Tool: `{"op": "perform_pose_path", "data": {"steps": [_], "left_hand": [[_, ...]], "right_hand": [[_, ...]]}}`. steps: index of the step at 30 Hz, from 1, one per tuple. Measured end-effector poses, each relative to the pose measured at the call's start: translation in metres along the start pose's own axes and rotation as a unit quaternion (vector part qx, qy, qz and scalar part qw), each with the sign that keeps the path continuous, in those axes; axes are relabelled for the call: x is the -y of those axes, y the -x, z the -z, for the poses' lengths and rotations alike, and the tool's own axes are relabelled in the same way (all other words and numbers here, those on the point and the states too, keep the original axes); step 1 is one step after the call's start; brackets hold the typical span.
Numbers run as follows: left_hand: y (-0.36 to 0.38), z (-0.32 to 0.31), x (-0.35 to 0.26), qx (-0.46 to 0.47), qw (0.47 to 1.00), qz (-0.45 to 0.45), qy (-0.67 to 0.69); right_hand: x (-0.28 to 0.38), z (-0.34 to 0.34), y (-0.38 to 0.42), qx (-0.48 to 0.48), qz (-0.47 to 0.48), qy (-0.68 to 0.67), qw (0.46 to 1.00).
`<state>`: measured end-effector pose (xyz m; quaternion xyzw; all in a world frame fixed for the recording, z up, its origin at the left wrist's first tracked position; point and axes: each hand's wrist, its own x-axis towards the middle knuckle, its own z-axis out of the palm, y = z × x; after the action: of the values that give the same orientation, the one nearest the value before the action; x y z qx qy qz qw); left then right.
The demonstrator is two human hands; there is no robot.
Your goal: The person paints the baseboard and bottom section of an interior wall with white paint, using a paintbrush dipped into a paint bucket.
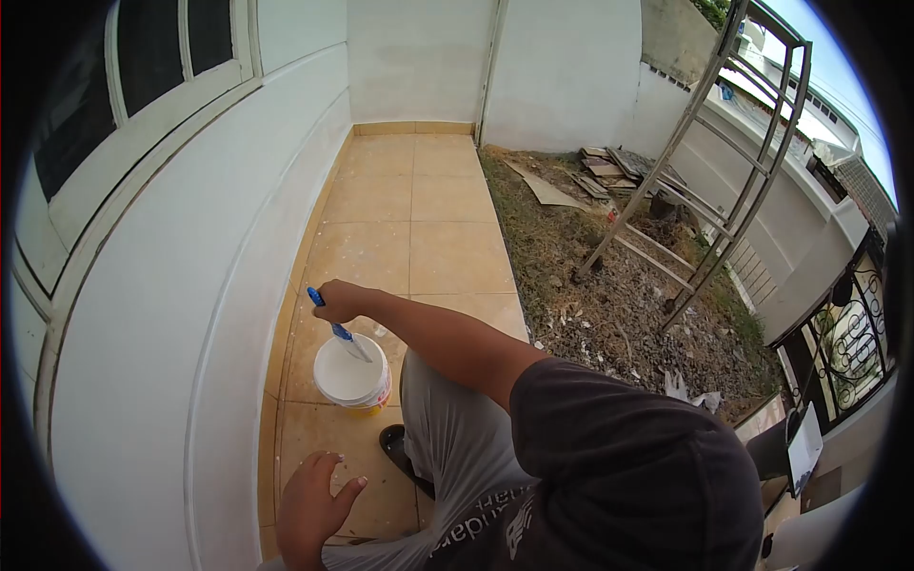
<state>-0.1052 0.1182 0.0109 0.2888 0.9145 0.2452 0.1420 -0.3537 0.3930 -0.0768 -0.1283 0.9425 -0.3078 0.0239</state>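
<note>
A white-painted house wall (pixel 190 314) with a dark-paned window (pixel 124 67) fills the left of the scene, its coat looking even and largely finished as far as this view shows, though the strip along the tan skirting (pixel 282 333) is too small to judge. At its foot, on the tan tiled walkway (pixel 419 219), a crouching person rests the left hand (pixel 312 509) on the knee, fingers loosely spread and holding nothing. Just beyond it stands a small round white plastic paint bucket (pixel 351 372) with a red-and-yellow label, still holding a good deal of white paint. The right hand (pixel 338 301) hangs above the bucket, fingers curled tight around a blue-handled paintbrush (pixel 335 328) whose bristles dip into the paint, suggesting another load is being taken and that some painting remains. A dark sandal (pixel 400 455) shows beside the grey trouser leg. To the right lie a weedy, rubble-strewn dirt patch (pixel 609 295), a leaning metal frame (pixel 724 162) and a black wrought-iron gate (pixel 852 333).
</note>
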Motion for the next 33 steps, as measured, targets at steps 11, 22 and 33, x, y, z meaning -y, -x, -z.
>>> {"op": "perform_pose_path", "data": {"steps": [11, 22, 33], "left_hand": [[0.107, 0.024, 0.039, -0.098, 0.971, 0.218, -0.002], [0.072, 0.027, 0.094, -0.086, 0.984, 0.151, 0.028], [0.064, 0.035, 0.097, -0.115, 0.987, 0.109, 0.03]], "right_hand": [[-0.035, -0.015, -0.033, 0.085, 0.004, -0.034, 0.996], [-0.039, -0.024, -0.036, 0.169, -0.027, -0.067, 0.983], [-0.077, -0.069, -0.051, 0.251, -0.072, -0.055, 0.964]]}}
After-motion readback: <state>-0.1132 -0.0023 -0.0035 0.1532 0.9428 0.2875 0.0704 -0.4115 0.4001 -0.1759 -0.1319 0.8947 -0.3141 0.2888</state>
